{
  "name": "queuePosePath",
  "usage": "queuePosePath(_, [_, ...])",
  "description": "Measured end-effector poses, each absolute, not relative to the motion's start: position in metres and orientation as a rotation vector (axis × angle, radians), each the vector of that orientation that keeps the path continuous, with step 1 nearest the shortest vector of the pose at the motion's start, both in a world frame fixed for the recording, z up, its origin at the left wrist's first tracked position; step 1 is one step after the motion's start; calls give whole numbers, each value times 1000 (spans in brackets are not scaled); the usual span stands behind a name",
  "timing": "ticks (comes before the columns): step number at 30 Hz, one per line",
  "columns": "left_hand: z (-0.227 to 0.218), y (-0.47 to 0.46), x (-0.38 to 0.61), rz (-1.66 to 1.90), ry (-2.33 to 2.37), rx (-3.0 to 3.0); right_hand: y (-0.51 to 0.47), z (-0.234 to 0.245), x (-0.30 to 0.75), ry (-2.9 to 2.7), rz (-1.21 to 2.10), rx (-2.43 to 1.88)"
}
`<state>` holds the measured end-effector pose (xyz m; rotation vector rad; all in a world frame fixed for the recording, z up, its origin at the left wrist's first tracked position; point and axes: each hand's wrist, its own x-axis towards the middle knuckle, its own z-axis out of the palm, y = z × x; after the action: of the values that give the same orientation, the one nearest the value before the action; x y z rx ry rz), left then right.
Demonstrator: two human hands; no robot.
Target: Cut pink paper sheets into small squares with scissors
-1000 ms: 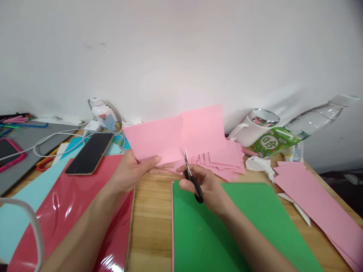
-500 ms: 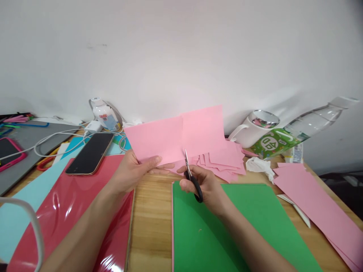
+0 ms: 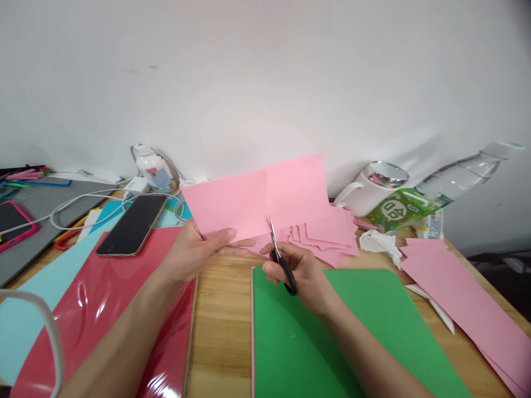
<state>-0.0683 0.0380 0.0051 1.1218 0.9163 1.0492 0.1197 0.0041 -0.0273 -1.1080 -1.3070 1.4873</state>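
**Creased rectangular pink paper sheet met by small black-handled metal scissors**

The sheet is held up past the far edge of the flat green-topped paper stack, and it reaches out beyond that stack's far left corner. Its lower left part is gripped by the left hand, the thumb pressed on the near face and the other fingers stretched behind or beneath. The scissors are held by the right hand at the green stack's far edge, with fingers closed around the handles; how the loops are threaded is partly hidden. The blades are pointed up and away, close to the lower end of the crease. Whether paper is caught between them cannot be told.

The step in hand is judged to be a cut along the crease. For a clean line, the crease should be lined up with the blades, the sheet held taut by the left hand, and long, even strokes made, with the left fingers well clear of the blade path. The unsupported right half may sag or twist, so the paper is better turned than the cutting wrist.

Just past the green stack's far edge, loose pink paper pieces are heaped on the wooden worktop. To its right, long pink paper strips are laid; to its left, a film-wrapped red pack is placed.
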Motion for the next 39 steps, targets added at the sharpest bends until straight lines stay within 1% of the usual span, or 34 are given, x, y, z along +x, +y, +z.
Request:
queuePosePath(22, [6,36,-68,1004,951,1086,5,-25,119,-1156,1568,-1071])
queuePosePath(26, [5,35,-67,972,920,1084,5,-24,119,-1175,1564,-1023])
queuePosePath(39, [7,35,-67,961,913,1085,5,-24,119,-1190,1561,-1069])
